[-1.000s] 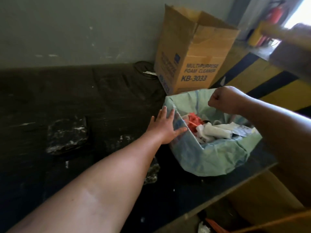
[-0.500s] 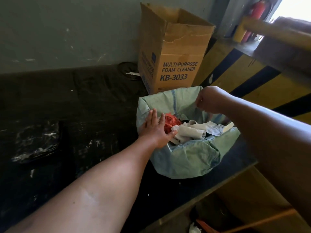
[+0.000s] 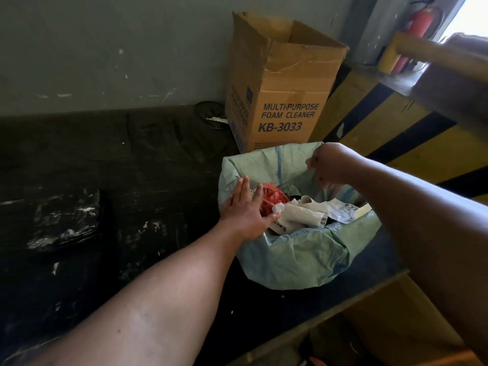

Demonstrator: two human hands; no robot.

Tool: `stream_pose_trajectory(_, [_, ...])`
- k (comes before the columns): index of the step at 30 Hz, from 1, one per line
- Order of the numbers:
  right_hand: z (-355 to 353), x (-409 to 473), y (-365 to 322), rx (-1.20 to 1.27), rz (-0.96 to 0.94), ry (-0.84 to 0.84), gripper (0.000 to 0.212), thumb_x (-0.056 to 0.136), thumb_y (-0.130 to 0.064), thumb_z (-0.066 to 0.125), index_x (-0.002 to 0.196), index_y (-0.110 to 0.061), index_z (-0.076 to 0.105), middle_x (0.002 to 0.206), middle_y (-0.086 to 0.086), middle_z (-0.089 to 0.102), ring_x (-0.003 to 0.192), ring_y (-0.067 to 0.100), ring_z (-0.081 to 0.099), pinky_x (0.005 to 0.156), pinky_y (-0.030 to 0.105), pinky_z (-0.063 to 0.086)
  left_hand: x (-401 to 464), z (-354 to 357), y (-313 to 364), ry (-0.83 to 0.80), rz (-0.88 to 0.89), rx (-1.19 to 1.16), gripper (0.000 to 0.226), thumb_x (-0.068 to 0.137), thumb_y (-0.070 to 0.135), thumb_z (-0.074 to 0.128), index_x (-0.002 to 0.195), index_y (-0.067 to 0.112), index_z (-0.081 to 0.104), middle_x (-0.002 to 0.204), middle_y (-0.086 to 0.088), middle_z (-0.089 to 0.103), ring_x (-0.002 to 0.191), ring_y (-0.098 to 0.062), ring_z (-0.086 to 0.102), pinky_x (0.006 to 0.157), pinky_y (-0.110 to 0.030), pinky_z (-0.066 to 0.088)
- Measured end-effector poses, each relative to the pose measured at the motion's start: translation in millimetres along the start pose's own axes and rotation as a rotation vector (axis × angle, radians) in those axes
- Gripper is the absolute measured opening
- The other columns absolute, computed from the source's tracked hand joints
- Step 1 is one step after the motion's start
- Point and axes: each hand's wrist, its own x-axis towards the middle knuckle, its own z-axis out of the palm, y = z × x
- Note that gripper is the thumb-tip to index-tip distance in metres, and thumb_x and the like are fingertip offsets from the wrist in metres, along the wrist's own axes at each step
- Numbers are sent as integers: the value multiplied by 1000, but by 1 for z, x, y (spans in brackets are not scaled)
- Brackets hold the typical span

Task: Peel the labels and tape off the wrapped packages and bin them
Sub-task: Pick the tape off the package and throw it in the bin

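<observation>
A bin lined with a pale green bag [image 3: 298, 260] stands on the dark table near its right edge. Inside lie crumpled white labels [image 3: 301, 215] and a tangle of red tape [image 3: 272, 200]. My left hand [image 3: 245, 210] lies flat against the bin's left rim with its fingers straight, and its thumb touches a white label. Over the far rim my right hand [image 3: 327, 165] hangs with its fingers loosely curled downward, and I see nothing in it. A black wrapped package [image 3: 66, 220] with white scuffs lies on the table at the far left, away from both hands.
An open cardboard box [image 3: 285, 101] printed "foam cleaner" stands behind the bin against the wall. A yellow and black striped barrier [image 3: 396, 143] runs along the right. A red fire extinguisher [image 3: 420, 22] hangs at the top right. The table's front edge [image 3: 317, 320] passes just below the bin.
My left hand slid from the bin's outer side onto its rim and the labels. My right hand went from a tight fist to loosened fingers above the bin.
</observation>
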Motion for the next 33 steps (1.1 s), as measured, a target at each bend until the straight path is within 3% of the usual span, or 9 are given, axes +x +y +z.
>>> stream_pose_trajectory(6, [-1,-2,0,-9,-45,75,34,89,-8,52,119,-15,67,111,10,67,103,29,64,86,38,53,1,0,0,1,-3,11,98,91,80,35,160,32,-14,158,-2,-44,145,-18,-40,125,-51,-2])
stream_pose_trajectory(9, [-1,-2,1,-32,1,36,24,93,-18,53,107,-9,70,94,9,72,85,25,70,74,37,57,1,1,-1,2,-5,10,97,91,79,36,160,32,-14,157,-2,-45,144,-18,-41,125,-51,-2])
stream_pose_trajectory(14, [1,-1,0,-134,-6,19,23,89,-12,56,107,-14,71,98,9,69,90,26,67,76,35,56,2,2,-2,-8,-2,6,97,90,80,36,160,33,-14,157,-1,-46,144,-18,-42,125,-52,-3])
stream_pose_trajectory(16, [2,-2,-2,-137,31,15,18,90,-20,56,95,-10,71,81,8,67,72,25,64,64,33,55,2,1,-2,-14,2,-2,97,91,80,35,160,33,-14,156,-1,-46,143,-18,-43,125,-52,-4])
stream_pose_trajectory(19, [6,1,-5,-181,73,72,30,91,-35,55,85,-9,67,78,11,60,72,29,57,65,37,50,1,-1,-2,-32,6,12,96,92,79,34,160,33,-16,157,-3,-46,143,-19,-43,123,-49,-7])
stream_pose_trajectory(22, [7,3,-8,-174,4,59,29,91,-22,53,116,-15,66,107,13,65,97,33,62,81,41,52,-1,-6,-4,-41,32,29,94,93,79,30,160,32,-16,160,-5,-40,145,-21,-39,121,-47,-10])
stream_pose_trajectory(25, [9,6,-18,-131,-59,9,53,92,-13,51,144,-21,46,134,12,56,122,33,54,99,40,46,-5,-15,-13,-46,100,-26,93,94,79,28,161,32,-15,164,-6,-32,148,-21,-34,121,-47,-13])
stream_pose_trajectory(29, [22,20,-63,-107,-113,79,41,95,-39,53,132,-22,58,134,4,59,121,24,56,101,37,46,-25,-35,-71,52,115,-60,89,97,72,35,163,27,-6,169,-7,-18,155,-21,-19,124,-49,-8])
stream_pose_trajectory(33, [50,32,-154,-126,-286,-7,48,96,-49,47,136,-22,55,139,4,55,127,22,51,104,34,43,-61,-60,-180,170,-54,-21,84,99,69,34,163,22,4,171,-8,-3,157,-24,0,126,-47,3])
